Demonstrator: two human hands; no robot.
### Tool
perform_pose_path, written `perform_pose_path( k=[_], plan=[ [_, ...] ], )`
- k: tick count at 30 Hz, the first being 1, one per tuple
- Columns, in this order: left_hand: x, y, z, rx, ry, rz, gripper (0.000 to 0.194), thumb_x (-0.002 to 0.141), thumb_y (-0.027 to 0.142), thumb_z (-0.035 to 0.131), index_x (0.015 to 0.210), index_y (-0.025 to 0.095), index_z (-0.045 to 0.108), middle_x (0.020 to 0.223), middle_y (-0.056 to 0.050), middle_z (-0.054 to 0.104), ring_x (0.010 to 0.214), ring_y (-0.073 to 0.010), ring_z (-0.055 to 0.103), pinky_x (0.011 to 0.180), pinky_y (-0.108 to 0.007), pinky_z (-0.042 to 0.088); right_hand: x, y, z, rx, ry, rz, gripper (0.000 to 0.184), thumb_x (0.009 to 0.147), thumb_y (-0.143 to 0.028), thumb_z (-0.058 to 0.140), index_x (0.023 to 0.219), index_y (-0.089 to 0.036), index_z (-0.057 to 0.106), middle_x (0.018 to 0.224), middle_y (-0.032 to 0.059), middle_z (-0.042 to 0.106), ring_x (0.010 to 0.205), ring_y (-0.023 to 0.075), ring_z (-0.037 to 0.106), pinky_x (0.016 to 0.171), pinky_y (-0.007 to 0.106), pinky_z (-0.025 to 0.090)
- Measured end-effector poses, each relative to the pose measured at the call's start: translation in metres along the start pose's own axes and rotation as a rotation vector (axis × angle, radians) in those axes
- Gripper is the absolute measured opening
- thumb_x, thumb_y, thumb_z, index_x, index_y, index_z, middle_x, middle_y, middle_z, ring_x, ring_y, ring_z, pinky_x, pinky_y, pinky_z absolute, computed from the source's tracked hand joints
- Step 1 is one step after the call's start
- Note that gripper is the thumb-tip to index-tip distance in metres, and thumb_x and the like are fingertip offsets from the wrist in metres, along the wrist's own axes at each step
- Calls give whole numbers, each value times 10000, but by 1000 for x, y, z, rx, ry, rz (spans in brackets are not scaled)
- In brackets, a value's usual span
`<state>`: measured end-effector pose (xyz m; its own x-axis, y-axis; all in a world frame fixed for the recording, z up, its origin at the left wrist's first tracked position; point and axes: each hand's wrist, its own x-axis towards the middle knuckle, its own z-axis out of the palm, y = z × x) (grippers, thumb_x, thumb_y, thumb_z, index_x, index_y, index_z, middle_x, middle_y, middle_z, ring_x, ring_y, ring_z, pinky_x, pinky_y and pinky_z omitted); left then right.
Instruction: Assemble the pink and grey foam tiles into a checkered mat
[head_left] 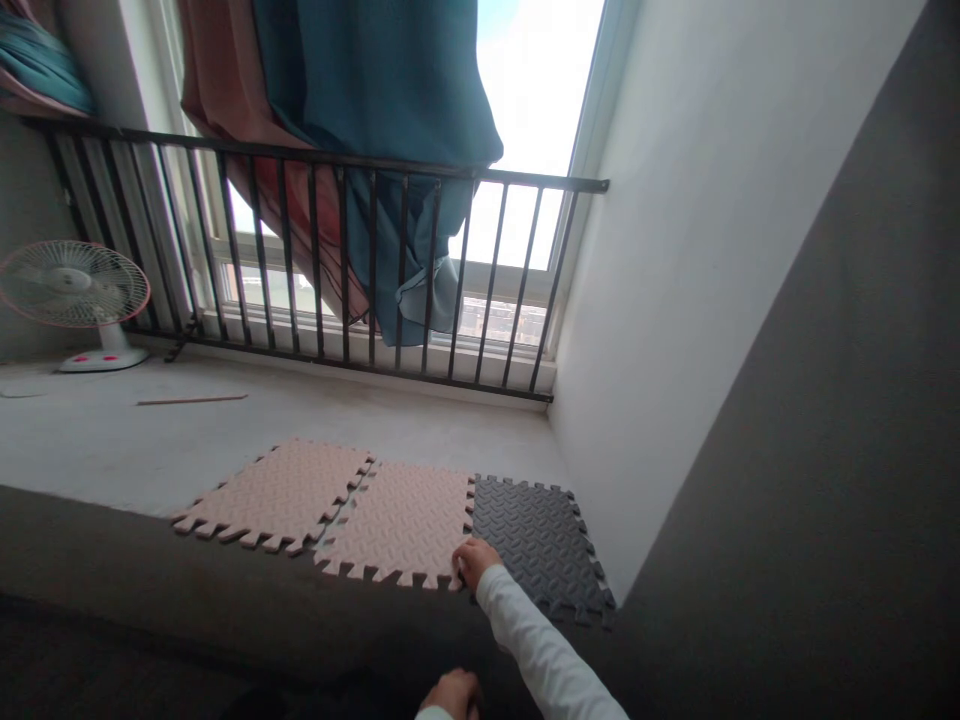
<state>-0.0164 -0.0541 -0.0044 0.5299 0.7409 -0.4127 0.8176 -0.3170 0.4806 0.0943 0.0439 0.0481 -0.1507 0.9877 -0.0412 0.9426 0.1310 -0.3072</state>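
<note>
Three foam puzzle mats lie in a row on the concrete floor: a left pink mat (276, 495), a middle pink mat (405, 520) and a dark grey mat (541, 545) by the wall. My right hand (472, 562), in a white sleeve, presses on the near corner where the middle pink mat meets the grey mat. The left pink mat sits slightly apart and askew from the middle one. My left hand (450, 694) is low at the frame's bottom edge, fingers curled; whether it holds anything is hidden.
A black metal railing (337, 270) runs before the window, with teal and pink curtains (375, 130) hanging over it. A white fan (75, 295) stands at the far left. A thin wooden stick (191, 400) lies on the floor. A white wall (712, 300) borders the right.
</note>
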Motion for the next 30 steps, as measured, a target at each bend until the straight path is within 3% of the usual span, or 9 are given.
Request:
perform_pose_path(
  k=[7, 17, 22, 30],
  plan=[
    [1, -2, 1, 12, 3, 36, 321, 697, 159, 450, 976, 213, 599, 1066, -51, 592, 983, -162, 527, 830, -231, 407, -6, -3, -2, -37, 14, 18, 251, 700, -153, 445, 850, -174, 646, 949, 74, 628, 887, 175, 548, 725, 218, 378],
    [-6, 5, -5, -6, 17, 21, 321, 696, 156, 448, 972, 203, 604, 1059, -55, 593, 975, -157, 529, 825, -218, 397, -12, 2, 0, 29, 43, -4, 203, 718, -176, 446, 807, -205, 626, 933, 34, 621, 847, 138, 550, 731, 196, 382],
    [-9, 7, -6, -11, 24, 28, 318, 690, 139, 449, 958, 200, 607, 1048, -53, 598, 977, -146, 529, 823, -198, 391, -9, 0, 0, 45, 59, 87, 215, 714, -170, 444, 848, -189, 610, 938, 49, 600, 799, 126, 548, 710, 198, 390],
    [-8, 7, -3, -3, 48, -5, 316, 682, 133, 453, 948, 204, 607, 1039, -53, 600, 983, -162, 524, 831, -228, 399, -14, 3, -3, 1, 15, 56, 177, 710, -229, 488, 810, -218, 634, 928, 27, 612, 900, 141, 526, 767, 213, 383]
  ],
)
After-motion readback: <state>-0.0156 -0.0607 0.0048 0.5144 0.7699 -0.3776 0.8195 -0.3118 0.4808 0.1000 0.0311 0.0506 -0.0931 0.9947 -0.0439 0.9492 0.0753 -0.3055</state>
